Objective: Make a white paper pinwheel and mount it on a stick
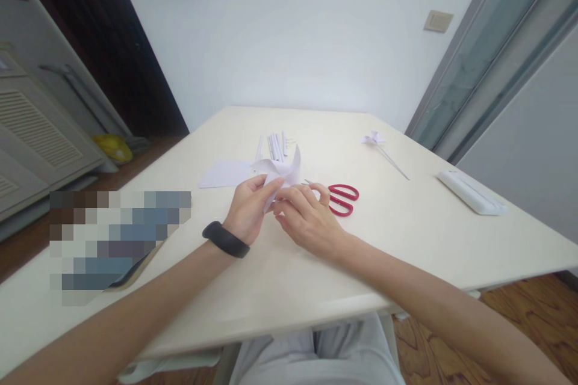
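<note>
A folded white paper shape (280, 173) with pointed flaps, like a pinwheel, is held just above the cream table (406, 234). My left hand (247, 209), with a black band on its wrist, pinches the paper's lower left side. My right hand (307, 216) grips the paper from the right, fingers curled and pressed together over its middle. Red-handled scissors (342, 198) lie on the table directly behind my right hand.
A flat white sheet (223, 174) and several rolled paper sticks (275, 146) lie behind the hands. A finished paper pinwheel on a thin stick (379, 145) lies far right, beside a white long box (472, 192). A blurred object sits at the left edge.
</note>
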Motion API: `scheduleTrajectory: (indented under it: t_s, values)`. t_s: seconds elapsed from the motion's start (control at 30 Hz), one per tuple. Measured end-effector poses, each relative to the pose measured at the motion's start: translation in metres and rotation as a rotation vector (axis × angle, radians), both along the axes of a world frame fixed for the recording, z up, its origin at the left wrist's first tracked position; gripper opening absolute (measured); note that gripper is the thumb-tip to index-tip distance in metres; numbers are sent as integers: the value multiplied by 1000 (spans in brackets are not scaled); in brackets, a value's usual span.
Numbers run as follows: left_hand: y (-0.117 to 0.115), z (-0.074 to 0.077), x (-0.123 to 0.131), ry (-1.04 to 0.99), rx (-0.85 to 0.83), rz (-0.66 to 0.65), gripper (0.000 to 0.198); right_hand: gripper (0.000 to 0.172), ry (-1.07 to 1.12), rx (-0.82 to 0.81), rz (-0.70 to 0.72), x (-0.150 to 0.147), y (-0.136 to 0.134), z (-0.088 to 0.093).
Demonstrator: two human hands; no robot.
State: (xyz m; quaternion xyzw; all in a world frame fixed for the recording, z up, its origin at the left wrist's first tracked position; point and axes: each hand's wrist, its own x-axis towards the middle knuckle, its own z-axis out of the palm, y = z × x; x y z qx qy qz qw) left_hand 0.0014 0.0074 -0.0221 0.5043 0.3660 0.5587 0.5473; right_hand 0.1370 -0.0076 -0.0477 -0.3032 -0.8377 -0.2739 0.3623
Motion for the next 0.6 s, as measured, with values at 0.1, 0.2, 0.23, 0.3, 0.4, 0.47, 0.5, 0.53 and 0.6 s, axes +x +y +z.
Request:
scheduleTrajectory:
  t_s: [0.1,0.2,0.23,0.3,0.4,0.47,0.5,0.53,0.6]
  values:
    - [0,1,0,-1,-8,4,16,15,-1,-12,3,-1,1,-1]
    - [-2,2,1,0,-21,5,15,17,-16,-23,16,0,1,-2]
    - [-2,3,2,1,-25,5,15,17,-20,-27,20,0,2,-1]
    - [-3,4,3,1,-29,2,14,18,-26,-34,23,1,2,-1]
    - [-3,5,3,4,-28,-4,14,20,-31,-44,26,2,2,-1]
    - [-3,4,3,9,-24,-4,14,21,-35,-48,36,3,2,0]
    - [-3,4,3,12,-21,-3,15,21,-36,-49,42,3,2,0]
    - [-3,3,3,15,-17,-2,15,21,-35,-51,47,3,2,0]
    - [-3,2,2,22,-5,4,16,19,-20,-67,50,3,2,1]
